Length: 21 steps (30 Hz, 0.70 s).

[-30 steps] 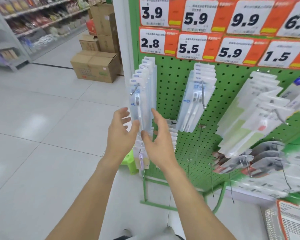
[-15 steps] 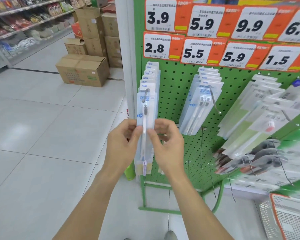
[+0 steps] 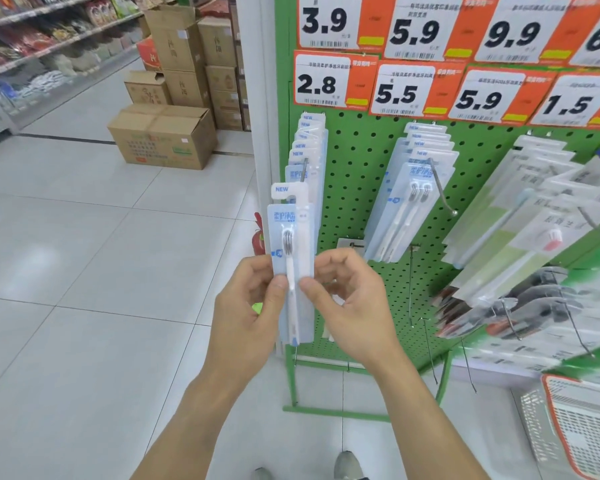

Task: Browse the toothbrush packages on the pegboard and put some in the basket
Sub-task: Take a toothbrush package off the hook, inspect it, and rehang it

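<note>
Hands meet at frame centre: left hand and right hand each pinch, thumb against curled fingers, one upright toothbrush package, held off its hook before the green pegboard. Basket sits at lower right, well apart.

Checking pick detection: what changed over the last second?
Both hands, left hand and right hand, went from touching the front toothbrush package to pinching it, then drew it off its hook. The other packages stayed hanging; the basket stayed put.
</note>
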### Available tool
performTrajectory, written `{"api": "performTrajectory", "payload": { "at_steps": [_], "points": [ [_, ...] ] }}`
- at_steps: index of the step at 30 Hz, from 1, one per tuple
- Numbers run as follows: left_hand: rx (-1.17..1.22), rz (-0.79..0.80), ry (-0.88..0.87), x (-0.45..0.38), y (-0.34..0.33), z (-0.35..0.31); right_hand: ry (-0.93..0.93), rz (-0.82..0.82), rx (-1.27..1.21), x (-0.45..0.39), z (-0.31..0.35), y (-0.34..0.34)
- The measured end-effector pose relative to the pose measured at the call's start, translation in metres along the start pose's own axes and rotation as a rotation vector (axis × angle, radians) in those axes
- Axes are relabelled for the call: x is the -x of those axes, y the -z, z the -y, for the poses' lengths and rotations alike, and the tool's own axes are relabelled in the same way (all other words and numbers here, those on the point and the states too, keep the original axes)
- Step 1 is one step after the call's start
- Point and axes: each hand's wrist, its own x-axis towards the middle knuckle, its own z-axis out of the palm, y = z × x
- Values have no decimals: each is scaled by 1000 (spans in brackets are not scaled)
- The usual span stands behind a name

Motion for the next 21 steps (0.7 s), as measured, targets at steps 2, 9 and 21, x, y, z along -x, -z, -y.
{"api": "performTrajectory", "payload": {
  "at_steps": [2,9,21],
  "points": [
    [66,47,50,7,-3,3,-32,40,-40,8,-4,5],
    [88,263,152,36,-16,27,-185,75,-72,35,-24,32],
    [54,412,305,57,-33,43,-317,-43,-232,50,-29,55]
  ]
}}
